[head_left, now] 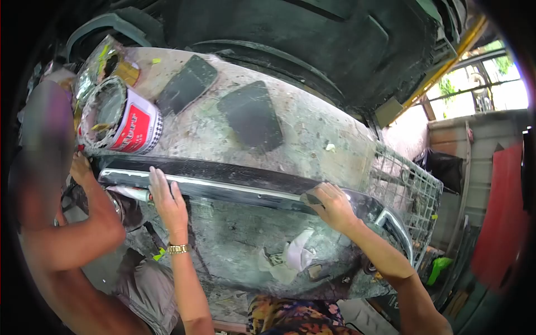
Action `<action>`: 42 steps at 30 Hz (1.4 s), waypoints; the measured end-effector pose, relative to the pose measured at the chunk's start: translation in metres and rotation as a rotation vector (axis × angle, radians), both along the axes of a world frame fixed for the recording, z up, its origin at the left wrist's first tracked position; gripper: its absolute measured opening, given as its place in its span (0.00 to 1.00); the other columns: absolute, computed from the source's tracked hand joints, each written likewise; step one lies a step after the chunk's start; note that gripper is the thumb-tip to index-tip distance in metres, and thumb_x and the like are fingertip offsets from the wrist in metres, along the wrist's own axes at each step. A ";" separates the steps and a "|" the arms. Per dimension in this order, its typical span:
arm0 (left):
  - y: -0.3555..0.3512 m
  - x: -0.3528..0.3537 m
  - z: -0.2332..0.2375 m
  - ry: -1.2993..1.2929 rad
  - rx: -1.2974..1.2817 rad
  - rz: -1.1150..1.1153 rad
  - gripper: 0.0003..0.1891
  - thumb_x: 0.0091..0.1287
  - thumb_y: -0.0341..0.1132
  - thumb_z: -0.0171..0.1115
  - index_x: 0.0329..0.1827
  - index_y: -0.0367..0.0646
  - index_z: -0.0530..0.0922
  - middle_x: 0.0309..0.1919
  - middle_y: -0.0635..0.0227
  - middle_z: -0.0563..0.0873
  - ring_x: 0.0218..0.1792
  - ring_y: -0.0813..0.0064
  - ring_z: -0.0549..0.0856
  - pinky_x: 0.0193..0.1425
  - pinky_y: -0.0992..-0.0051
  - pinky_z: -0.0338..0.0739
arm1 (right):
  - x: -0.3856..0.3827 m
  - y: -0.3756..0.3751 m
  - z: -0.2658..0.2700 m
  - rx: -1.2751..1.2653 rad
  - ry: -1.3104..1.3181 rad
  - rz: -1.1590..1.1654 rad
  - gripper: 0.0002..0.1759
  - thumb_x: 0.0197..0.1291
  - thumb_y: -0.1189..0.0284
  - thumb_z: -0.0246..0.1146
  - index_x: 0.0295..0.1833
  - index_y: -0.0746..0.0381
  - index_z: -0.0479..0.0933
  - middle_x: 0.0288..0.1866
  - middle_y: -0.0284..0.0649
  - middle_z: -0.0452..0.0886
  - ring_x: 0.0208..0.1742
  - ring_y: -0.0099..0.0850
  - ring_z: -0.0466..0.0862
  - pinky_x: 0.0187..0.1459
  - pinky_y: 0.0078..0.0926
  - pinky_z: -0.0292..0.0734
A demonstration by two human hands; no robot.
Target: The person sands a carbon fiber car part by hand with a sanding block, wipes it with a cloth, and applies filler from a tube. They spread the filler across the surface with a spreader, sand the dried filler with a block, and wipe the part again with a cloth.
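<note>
A long black car trim panel (pixel 234 173) lies across the workbench, with a pale, whitish band along its front edge. My left hand (pixel 167 201), wearing a gold watch, rests flat near the panel's left part, fingers stretched out. Toward the right end, my right hand (pixel 333 207) bends over the panel's edge. Its fingers are closed on a small dark grey piece that looks like sandpaper (pixel 310 197), pressed to the surface. Beneath the panel near my left hand lies a white and red tube (pixel 129 192).
A paint can (pixel 134 125) stands at the back left beside a co-worker (pixel 72 234). Two dark flat sheets, one a dark pad (pixel 252 116), lie on the stained bench (pixel 312 134). Crumpled paper (pixel 296 254) sits in front. A wire rack (pixel 405 187) borders the right.
</note>
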State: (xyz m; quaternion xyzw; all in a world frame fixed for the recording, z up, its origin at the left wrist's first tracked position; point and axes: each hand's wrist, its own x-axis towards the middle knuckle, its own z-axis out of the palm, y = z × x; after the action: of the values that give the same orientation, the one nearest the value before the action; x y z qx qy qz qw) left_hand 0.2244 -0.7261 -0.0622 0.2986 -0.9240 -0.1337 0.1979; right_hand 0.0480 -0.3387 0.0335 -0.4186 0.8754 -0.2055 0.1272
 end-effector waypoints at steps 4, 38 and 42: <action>0.006 -0.001 0.000 0.017 0.045 0.044 0.30 0.82 0.39 0.52 0.84 0.37 0.60 0.85 0.51 0.60 0.84 0.49 0.59 0.85 0.48 0.54 | 0.005 -0.063 -0.011 -0.093 -0.025 0.060 0.17 0.56 0.72 0.73 0.50 0.60 0.78 0.46 0.40 0.81 0.50 0.42 0.83 0.52 0.41 0.76; 0.034 -0.017 0.003 0.780 1.200 0.531 0.17 0.78 0.34 0.65 0.58 0.35 0.67 0.36 0.71 0.78 0.35 0.83 0.76 0.35 0.79 0.73 | 0.034 -0.263 -0.022 -0.063 -0.196 0.111 0.15 0.69 0.64 0.67 0.53 0.62 0.81 0.51 0.48 0.85 0.54 0.50 0.86 0.55 0.46 0.81; 0.036 -0.013 -0.002 0.909 1.362 0.484 0.18 0.81 0.32 0.59 0.63 0.36 0.62 0.39 0.67 0.82 0.37 0.82 0.80 0.34 0.78 0.77 | 0.043 -0.325 -0.025 -0.118 -0.175 0.214 0.13 0.66 0.67 0.68 0.52 0.61 0.82 0.48 0.46 0.84 0.51 0.50 0.85 0.55 0.45 0.80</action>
State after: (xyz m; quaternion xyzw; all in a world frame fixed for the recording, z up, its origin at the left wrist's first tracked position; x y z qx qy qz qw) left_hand 0.2110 -0.6903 -0.0643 0.4590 -0.3835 -0.7210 0.3499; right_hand 0.0911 -0.6635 0.0085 -0.4968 0.7977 -0.2775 0.1994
